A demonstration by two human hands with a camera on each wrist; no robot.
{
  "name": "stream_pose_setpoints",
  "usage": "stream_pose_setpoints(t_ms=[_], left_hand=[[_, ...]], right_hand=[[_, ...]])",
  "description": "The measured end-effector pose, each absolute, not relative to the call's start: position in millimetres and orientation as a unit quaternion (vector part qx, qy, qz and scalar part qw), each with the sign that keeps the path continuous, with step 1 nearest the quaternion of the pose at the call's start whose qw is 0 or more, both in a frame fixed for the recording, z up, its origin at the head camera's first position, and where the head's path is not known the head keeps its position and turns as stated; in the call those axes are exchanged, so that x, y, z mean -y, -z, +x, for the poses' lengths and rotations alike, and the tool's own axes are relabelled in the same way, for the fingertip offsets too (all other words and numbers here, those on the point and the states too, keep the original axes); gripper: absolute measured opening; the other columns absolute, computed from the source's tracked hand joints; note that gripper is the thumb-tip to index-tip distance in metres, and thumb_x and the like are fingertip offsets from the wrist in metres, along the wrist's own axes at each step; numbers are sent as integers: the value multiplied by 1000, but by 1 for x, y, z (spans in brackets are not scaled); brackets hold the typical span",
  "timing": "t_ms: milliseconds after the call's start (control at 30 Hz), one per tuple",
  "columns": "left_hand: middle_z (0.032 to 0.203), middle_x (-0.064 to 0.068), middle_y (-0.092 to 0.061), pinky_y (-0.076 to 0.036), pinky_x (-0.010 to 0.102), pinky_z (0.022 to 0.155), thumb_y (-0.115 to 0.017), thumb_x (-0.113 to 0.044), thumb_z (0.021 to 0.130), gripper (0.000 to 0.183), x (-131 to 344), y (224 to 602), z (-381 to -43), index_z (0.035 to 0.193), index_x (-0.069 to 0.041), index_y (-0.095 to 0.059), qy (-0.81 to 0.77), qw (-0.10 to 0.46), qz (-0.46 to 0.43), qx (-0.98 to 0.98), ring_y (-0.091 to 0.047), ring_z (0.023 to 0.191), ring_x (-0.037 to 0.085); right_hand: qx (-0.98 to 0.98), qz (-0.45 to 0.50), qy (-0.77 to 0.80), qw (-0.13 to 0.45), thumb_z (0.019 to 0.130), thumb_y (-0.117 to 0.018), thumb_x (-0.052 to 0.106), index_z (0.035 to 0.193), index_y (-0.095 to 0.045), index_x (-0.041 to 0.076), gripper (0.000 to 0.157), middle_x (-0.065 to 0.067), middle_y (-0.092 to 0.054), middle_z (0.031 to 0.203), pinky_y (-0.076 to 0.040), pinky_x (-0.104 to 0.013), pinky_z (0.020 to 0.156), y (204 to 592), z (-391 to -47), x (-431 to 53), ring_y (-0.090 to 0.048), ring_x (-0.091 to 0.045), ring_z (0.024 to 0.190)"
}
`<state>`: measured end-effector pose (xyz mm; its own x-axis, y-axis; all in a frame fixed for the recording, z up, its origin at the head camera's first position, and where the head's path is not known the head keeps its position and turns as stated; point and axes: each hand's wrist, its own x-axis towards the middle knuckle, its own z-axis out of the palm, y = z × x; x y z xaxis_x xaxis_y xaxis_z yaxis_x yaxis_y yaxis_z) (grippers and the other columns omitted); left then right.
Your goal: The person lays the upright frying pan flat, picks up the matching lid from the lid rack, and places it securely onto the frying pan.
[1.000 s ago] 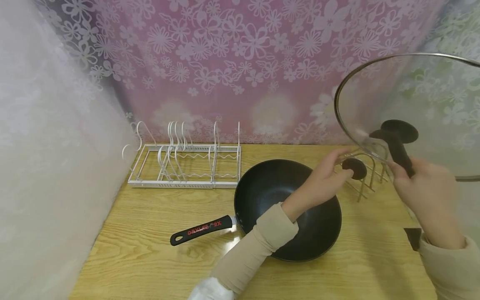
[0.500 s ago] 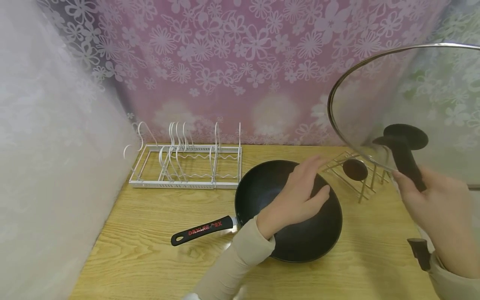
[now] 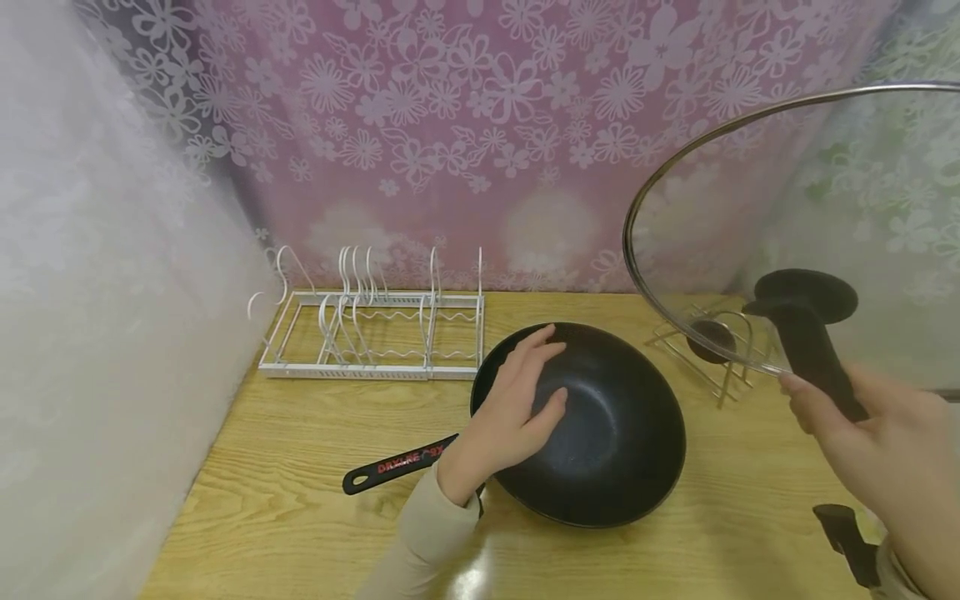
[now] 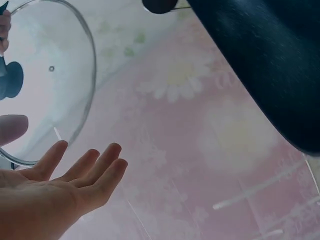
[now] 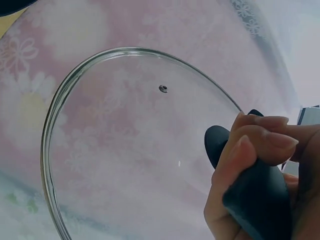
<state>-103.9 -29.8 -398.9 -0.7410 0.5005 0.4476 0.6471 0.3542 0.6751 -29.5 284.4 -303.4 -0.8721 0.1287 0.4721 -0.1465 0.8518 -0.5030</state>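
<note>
With curled fingers my right hand (image 3: 892, 458) grips the dark handle (image 3: 813, 358) of a glass pot lid (image 3: 697, 208), which stands up on edge in the air at the right. The right wrist view shows the clear lid (image 5: 120, 140) with its metal rim and small steam vent. My left hand (image 3: 506, 417) is over the left side of a black wok (image 3: 600, 467), fingers spread and loosely bent, holding nothing. Whether it touches the wok cannot be told. The wok's handle (image 3: 401, 465) points left, partly behind my left hand.
A white wire dish rack (image 3: 375, 372) stands at the back left of the wooden table (image 3: 285, 500). Behind the lid, a small gold wire rack (image 3: 727, 371) with a dark round disc (image 3: 711, 342) sits to the wok's right. A flowered curtain (image 3: 450, 150) hangs behind.
My left hand has moved left from beside the gold rack to the left side of the wok. The right hand has shifted down, and the lid's rim reaches further left.
</note>
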Motion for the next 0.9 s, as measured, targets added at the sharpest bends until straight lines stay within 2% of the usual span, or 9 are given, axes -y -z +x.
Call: stream_pose_setpoints(t_ms=[133, 200, 267, 300, 467, 600, 633, 833, 900], left_hand=[[160, 8, -23, -31, 51, 113, -51, -17, 100, 49, 47, 407, -100, 146, -6, -38, 432, 134, -353, 819, -27, 145, 26], [159, 11, -26, -34, 49, 112, -52, -15, 99, 49, 54, 412, -97, 145, -4, -40, 425, 165, -352, 818, -30, 144, 28], [157, 12, -29, -36, 47, 111, -53, -13, 97, 49, 60, 416, -95, 144, -2, -41, 418, 194, -350, 815, -33, 142, 29], [156, 14, -31, -37, 47, 111, -53, -12, 97, 49, 63, 418, -93, 143, -2, -42, 415, 207, -350, 814, -34, 141, 30], [152, 16, -37, -40, 45, 108, -55, -12, 95, 48, 81, 430, -85, 141, -1, -45, 393, 244, -330, 823, -40, 137, 31], [149, 17, -42, -42, 48, 105, -56, -14, 93, 45, 99, 443, -80, 136, 0, -50, 361, 259, -313, 839, -44, 133, 33], [148, 18, -43, -43, 50, 104, -56, -15, 93, 44, 104, 446, -79, 134, 1, -51, 349, 264, -315, 842, -45, 132, 34], [140, 20, -50, -44, 54, 100, -51, -25, 98, 37, 129, 464, -76, 122, 3, -58, 274, 291, -337, 852, -50, 125, 38], [138, 21, -52, -44, 53, 99, -59, -24, 95, 38, 135, 470, -75, 122, 3, -58, 266, 293, -339, 854, -51, 124, 38]], right_hand=[[933, -15, -290, 213, 89, -72, 16, 83, -69, 11, 9, 37, -53, 62, -32, -11, 50, 302, -23, -283, -43, 19, 57], [935, -24, -301, 187, 91, -72, 17, 84, -69, 19, 7, 27, -55, 59, -31, -13, 50, 302, -18, -283, -43, 9, 55], [936, -32, -307, 167, 91, -73, 19, 83, -68, 24, 10, 23, -58, 60, -31, -13, 53, 303, -15, -283, -44, 4, 57], [937, -36, -310, 158, 91, -72, 20, 85, -69, 27, 10, 24, -60, 62, -33, -11, 55, 304, -14, -283, -46, 7, 60], [931, -19, -336, 143, 91, -73, 15, 96, -73, 23, 9, 24, -65, 68, -39, -5, 59, 309, -12, -278, -57, 12, 64], [924, -22, -366, 110, 92, -72, 16, 92, -73, 18, 2, 17, -69, 70, -43, -7, 61, 313, -10, -272, -63, 4, 64], [924, -24, -368, 100, 92, -72, 18, 92, -73, 14, 4, 15, -70, 71, -44, -8, 60, 314, -11, -271, -64, 2, 64], [934, 4, -345, 94, 92, -72, 22, 83, -69, 16, 12, 7, -60, 63, -38, -15, 54, 317, -14, -261, -54, -6, 58], [936, 14, -338, 91, 93, -72, 22, 79, -66, 18, 15, 5, -55, 60, -34, -19, 53, 319, -14, -259, -50, -9, 59]])
